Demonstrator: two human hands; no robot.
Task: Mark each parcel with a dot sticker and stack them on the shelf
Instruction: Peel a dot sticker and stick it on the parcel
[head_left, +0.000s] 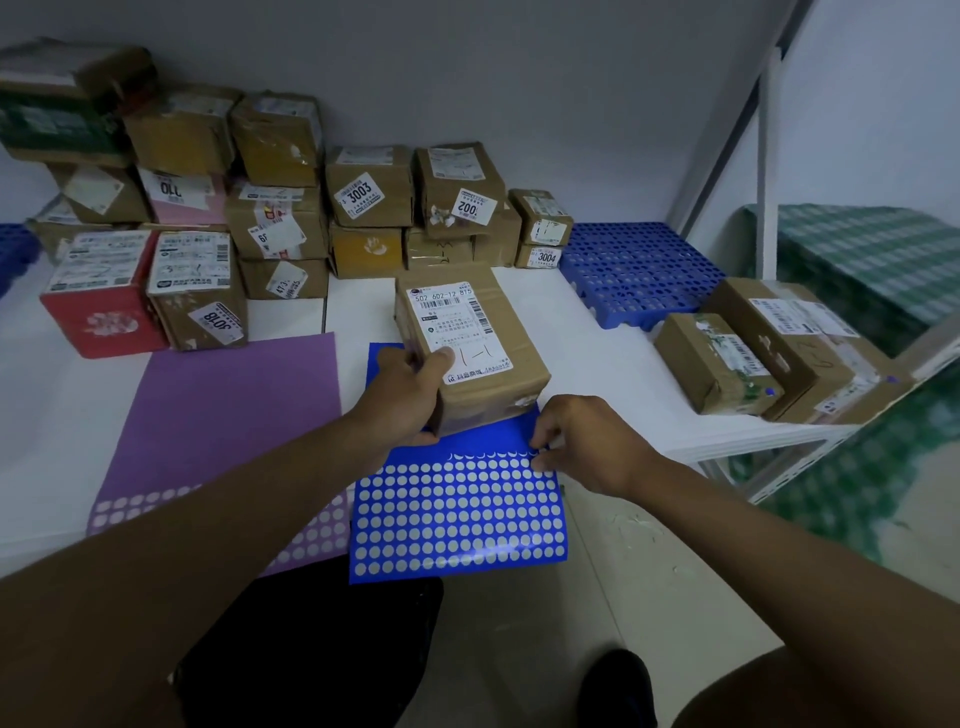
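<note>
A white surface (582, 322) carries stacked parcels (280, 218) far left, purple sheet (223, 415) and blue sticker sheet (457, 509) near, blue pallet (639, 270) far right.

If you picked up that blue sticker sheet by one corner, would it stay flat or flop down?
Probably flop. The blue sticker sheet looks thin, and its near edge already curls up where it overhangs the table. It likely weighs little, so it might slide; the parcel held by the left hand rests on its far end and may pin it.
</note>
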